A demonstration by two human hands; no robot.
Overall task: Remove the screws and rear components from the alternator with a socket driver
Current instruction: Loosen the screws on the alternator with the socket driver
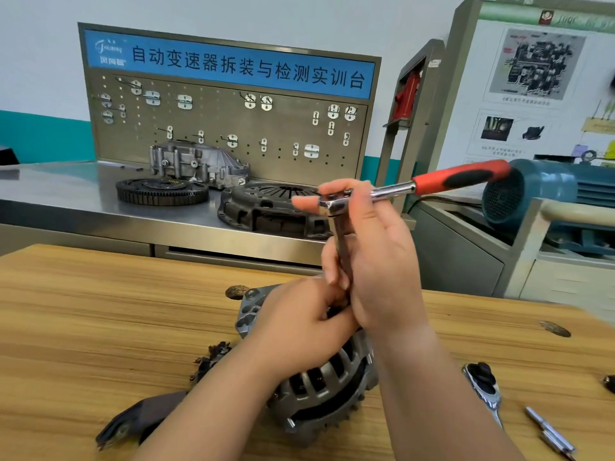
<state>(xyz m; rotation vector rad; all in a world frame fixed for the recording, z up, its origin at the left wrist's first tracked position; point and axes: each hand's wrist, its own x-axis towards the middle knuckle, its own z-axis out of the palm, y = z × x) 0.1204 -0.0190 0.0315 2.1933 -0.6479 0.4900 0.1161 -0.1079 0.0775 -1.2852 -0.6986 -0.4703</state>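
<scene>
A grey alternator (327, 387) lies on the wooden table (100, 311) in front of me, its ribbed housing facing up. A ratchet socket driver (462, 179) with a red and black handle stands over it, its chrome extension running straight down between my hands. My right hand (376, 261) is wrapped around the extension just below the ratchet head, with a finger stretched across the head. My left hand (299, 324) rests on top of the alternator and pinches the lower end of the extension. The socket and the screw are hidden by my hands.
A dark cloth (133, 424) and black debris (213, 357) lie left of the alternator. A second chrome tool (486, 387) and a metal bit (549, 430) sit at the right. Behind stands a steel bench (66, 184) with a flywheel (162, 191), clutch cover (266, 207) and pegboard (229, 128).
</scene>
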